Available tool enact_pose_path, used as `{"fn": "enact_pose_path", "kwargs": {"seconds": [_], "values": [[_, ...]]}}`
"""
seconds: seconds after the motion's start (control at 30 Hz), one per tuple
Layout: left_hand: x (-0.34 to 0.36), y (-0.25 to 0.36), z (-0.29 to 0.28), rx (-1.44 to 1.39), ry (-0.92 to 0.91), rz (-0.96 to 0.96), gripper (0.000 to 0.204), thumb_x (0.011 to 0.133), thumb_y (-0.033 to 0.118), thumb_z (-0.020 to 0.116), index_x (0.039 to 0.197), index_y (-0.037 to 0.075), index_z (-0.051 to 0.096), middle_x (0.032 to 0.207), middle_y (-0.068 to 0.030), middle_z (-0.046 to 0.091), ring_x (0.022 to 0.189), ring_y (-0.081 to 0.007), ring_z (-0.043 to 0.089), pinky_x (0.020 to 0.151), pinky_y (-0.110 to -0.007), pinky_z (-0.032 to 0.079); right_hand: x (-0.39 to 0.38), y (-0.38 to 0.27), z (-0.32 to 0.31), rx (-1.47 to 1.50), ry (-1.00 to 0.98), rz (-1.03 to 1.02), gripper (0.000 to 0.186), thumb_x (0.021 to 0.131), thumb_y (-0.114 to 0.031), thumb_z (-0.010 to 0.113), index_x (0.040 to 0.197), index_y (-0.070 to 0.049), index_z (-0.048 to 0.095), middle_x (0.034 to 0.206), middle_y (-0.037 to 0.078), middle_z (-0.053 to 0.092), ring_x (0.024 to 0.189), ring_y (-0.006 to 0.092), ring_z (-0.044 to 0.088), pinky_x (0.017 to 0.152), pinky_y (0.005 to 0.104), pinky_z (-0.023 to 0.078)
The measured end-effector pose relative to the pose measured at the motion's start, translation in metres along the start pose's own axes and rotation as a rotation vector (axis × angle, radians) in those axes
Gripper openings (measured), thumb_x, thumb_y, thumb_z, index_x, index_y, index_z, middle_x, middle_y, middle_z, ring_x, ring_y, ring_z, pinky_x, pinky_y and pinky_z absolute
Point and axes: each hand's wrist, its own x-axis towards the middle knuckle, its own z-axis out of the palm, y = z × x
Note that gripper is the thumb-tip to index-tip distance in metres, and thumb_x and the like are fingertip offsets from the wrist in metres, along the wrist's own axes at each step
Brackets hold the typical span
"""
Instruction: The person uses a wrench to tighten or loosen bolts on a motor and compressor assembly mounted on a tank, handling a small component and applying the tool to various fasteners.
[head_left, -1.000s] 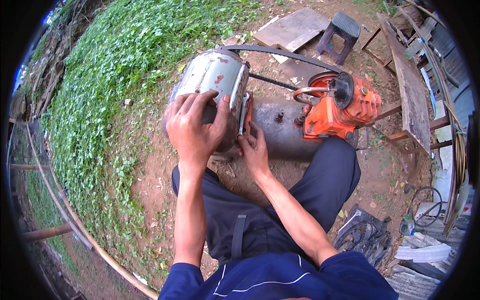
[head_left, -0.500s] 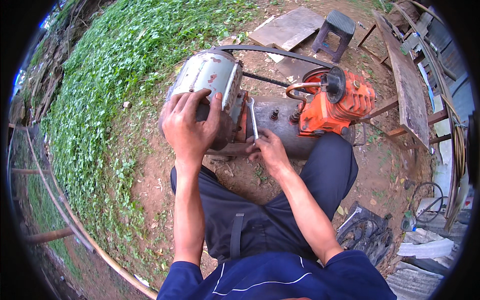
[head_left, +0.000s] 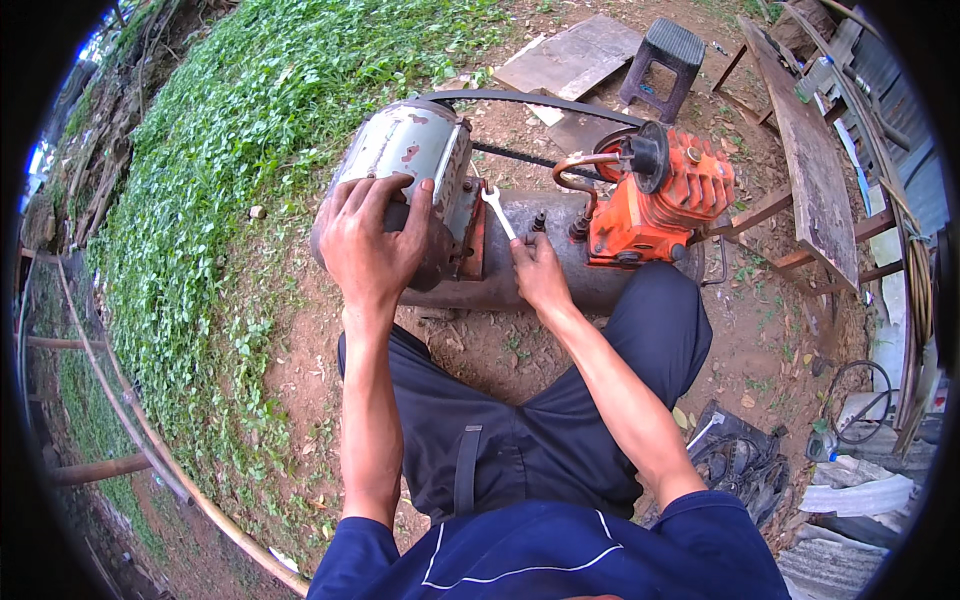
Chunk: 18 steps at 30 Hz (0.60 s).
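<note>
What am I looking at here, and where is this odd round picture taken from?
The picture comes from a wide fisheye camera on a person's head, looking down, so straight edges bend. No robot: just two bare hands. The person crouches on dirt beside grass, over an air compressor: a grey tank carrying a silver electric motor and an orange pump, joined by a black belt. The left hand rests on the motor. The right hand holds a small wrench with its head up by the motor's mounting. A plastic stool and boards lie behind.

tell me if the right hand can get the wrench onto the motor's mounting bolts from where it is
Probably yes: the right hand holds the wrench with its head beside the motor base, nothing between; left hand rests on the motor.
</note>
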Motion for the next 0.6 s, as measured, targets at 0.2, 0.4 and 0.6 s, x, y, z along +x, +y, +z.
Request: {"fn": "enact_pose_path", "kwargs": {"seconds": [0.2,0.4,0.6], "values": [[0.000,0.001,0.004,0.028,0.017,0.015,0.018,0.081,0.024,0.077,0.086,0.007,0.074,0.083,-0.0081,0.071,0.081,-0.0260,0.066,0.073,-0.036,0.052,0.016,-0.003,0.004,0.030,-0.070,0.002,0.025,0.098,-0.029,0.057,0.101,-0.004,0.053,0.070,0.001,0.050,0.057,0.0120,0.045,0.048,0.0289,0.034],[0.000,-0.001,0.003,0.054,0.013,0.022,0.018,0.081,0.024,0.077,0.085,0.007,0.074,0.082,-0.0080,0.071,0.081,-0.0259,0.066,0.073,-0.036,0.052,0.018,-0.031,-0.001,-0.081,-0.056,-0.011,0.037,0.094,-0.033,0.059,0.104,0.003,0.059,0.091,0.023,0.068,0.089,0.0364,0.067,0.079,0.0431,0.049],[0.001,0.002,0.005,0.050,0.012,0.013,0.017,0.080,0.023,0.077,0.085,0.007,0.073,0.082,-0.0077,0.071,0.081,-0.0257,0.066,0.073,-0.036,0.052,0.015,-0.016,0.025,0.017,-0.043,0.076,0.032,0.097,-0.030,0.056,0.108,0.000,0.054,0.087,0.017,0.064,0.079,0.0290,0.063,0.071,0.0401,0.046]]}}
